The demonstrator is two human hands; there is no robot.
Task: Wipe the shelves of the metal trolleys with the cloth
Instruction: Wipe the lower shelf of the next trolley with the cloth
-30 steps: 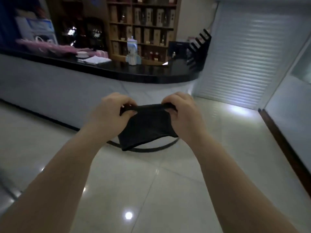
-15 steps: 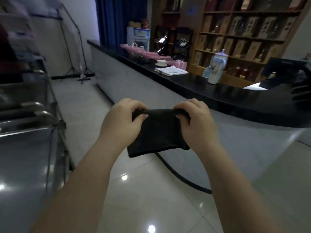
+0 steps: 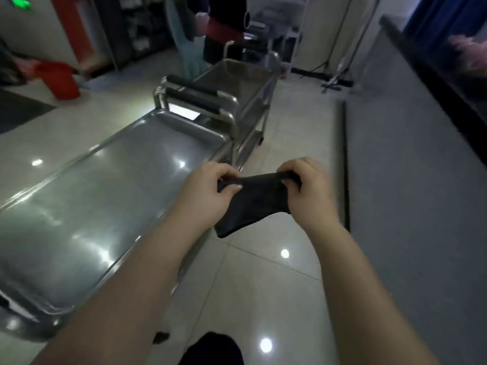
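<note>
A dark cloth [image 3: 253, 200] hangs in the air in front of me, stretched between both hands. My left hand [image 3: 208, 189] pinches its upper left corner and my right hand [image 3: 308, 188] pinches its upper right corner. To the left stands a metal trolley [image 3: 87, 206] with a shiny bare top shelf, its right rim just left of my left hand. A second metal trolley [image 3: 242, 77] stands beyond it, its black-padded handles facing the first. The cloth is above the floor, not touching either trolley.
A long grey counter wall [image 3: 411, 180] runs along the right. A glossy tiled floor [image 3: 263, 285] lies between it and the trolleys. A red bucket [image 3: 62, 79] sits on the floor at the far left. Tripod stands [image 3: 337, 75] and dark clutter are at the back.
My view has swung left, from the counter and shelves to the two trolleys. Both hands keep the same hold on the cloth.
</note>
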